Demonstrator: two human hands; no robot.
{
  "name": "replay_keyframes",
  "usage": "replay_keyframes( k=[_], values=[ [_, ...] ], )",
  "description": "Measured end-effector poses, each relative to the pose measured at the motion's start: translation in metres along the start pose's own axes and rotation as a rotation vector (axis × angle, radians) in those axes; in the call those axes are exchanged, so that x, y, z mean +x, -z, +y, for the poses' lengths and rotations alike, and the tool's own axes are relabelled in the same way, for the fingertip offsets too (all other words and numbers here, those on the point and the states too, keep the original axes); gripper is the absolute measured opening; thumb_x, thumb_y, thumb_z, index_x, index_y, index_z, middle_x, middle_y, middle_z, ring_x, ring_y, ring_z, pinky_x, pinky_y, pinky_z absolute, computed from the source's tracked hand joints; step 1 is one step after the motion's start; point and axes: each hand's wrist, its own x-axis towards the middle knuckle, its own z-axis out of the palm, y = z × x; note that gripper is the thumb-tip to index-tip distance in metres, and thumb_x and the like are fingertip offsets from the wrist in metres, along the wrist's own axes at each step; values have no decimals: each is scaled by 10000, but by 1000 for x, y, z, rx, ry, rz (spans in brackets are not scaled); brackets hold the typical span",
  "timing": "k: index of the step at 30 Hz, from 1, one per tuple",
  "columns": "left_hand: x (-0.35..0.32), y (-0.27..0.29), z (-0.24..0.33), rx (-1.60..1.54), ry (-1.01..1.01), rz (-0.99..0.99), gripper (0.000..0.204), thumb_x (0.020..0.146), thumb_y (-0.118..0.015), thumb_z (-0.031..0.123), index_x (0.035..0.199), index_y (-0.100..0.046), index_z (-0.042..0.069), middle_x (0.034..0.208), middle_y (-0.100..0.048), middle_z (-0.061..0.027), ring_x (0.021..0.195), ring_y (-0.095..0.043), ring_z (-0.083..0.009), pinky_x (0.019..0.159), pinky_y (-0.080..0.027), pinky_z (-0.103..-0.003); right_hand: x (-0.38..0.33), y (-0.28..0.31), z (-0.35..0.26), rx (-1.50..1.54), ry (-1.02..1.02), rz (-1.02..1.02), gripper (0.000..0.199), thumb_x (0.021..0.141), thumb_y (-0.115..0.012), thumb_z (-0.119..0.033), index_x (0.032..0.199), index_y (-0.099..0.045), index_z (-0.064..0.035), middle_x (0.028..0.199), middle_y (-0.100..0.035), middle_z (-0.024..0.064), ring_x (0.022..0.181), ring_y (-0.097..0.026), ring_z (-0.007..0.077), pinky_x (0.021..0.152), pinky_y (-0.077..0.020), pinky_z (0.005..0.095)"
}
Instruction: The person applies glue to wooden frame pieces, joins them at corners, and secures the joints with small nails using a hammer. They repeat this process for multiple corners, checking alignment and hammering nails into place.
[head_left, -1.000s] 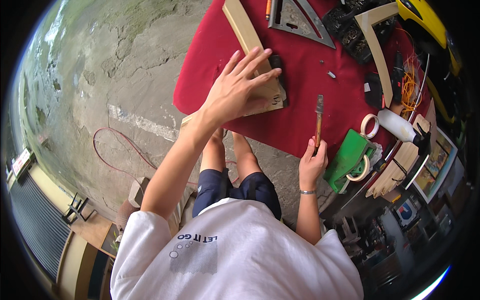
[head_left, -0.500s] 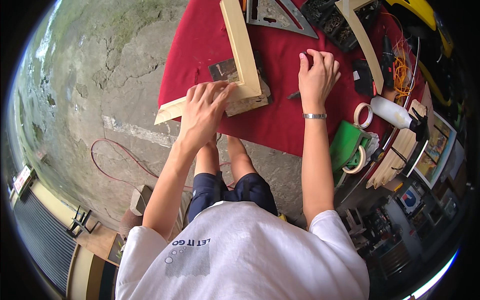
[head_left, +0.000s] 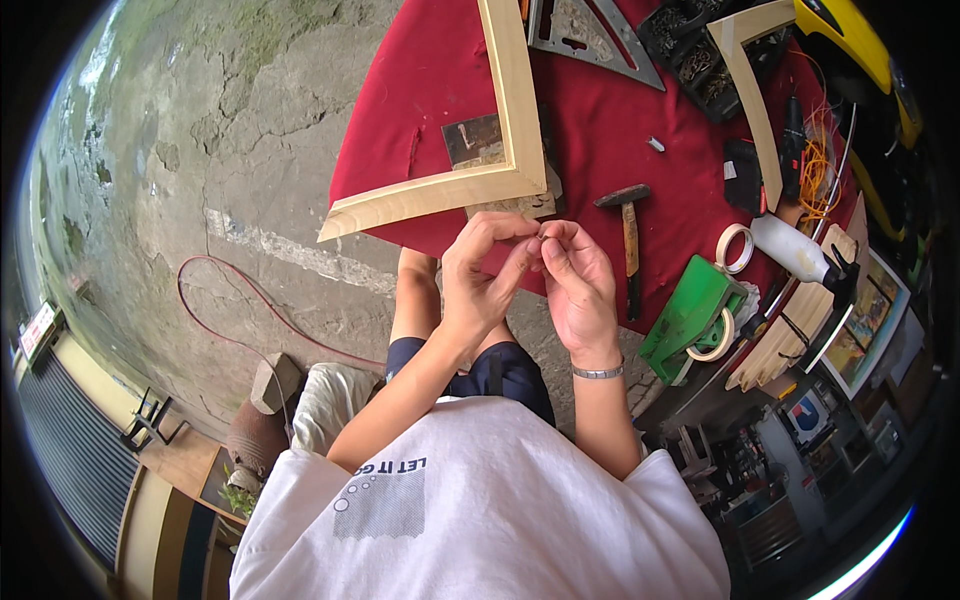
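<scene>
1. I see both of my hands raised together just off the near edge of the desk (head_left: 420, 90), which is covered in a red cloth.
2. My left hand (head_left: 480, 285) and my right hand (head_left: 578, 285) meet at the fingertips, pinching a tiny item (head_left: 541, 237) between them; it is too small for me to tell what it is.
3. The fingers of both hands are curled in, closed on that small item, and the two hands touch at the tips.
4. Just beyond my hands, a pale wooden frame corner (head_left: 505, 150) lies flat on the cloth, one arm running away from me and the other running left past the desk's edge.
5. A dark metal plate (head_left: 470, 140) sits inside the angle of that corner, touching the wood.
6. A hammer (head_left: 628, 235) with a wooden handle lies to the right of my hands, near them but not touching.
7. Further right, I see a roll of tape (head_left: 737, 248), a green tool (head_left: 692, 315) and a white bottle (head_left: 790, 250) near the desk's right edge.
8. At the far side lie a metal triangle square (head_left: 590, 30) and a second wooden frame corner (head_left: 750, 90).
9. A red cable (head_left: 215, 310) loops on the concrete floor to my left.
</scene>
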Motion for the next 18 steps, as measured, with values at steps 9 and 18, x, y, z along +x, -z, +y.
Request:
replay_keyframes(
  k=[9, 18],
  values=[
    [10, 20, 3, 74, -90, -209, 173, 768, -766, -74, 922, -719, -12, 949, -724, -113, 922, -699, -214, 840, -542, -316, 0, 13, 0, 132, -161, -131, 142, 1038, -603, -184, 1125, -602, -72, 1017, -636, 3, 907, -579, 98, 843, -458, 288],
    [36, 17, -10, 672, -415, 36, 250, 692, -840, 36, 910, -763, 131, 824, -654, -11, 776, -592, -197, 699, -452, -335, 2, 32, -14, -963, 333, 404, 225, 1001, -652, -202, 1120, -620, -14, 979, -600, 58, 885, -578, 159, 831, -481, 307]
  ],
)
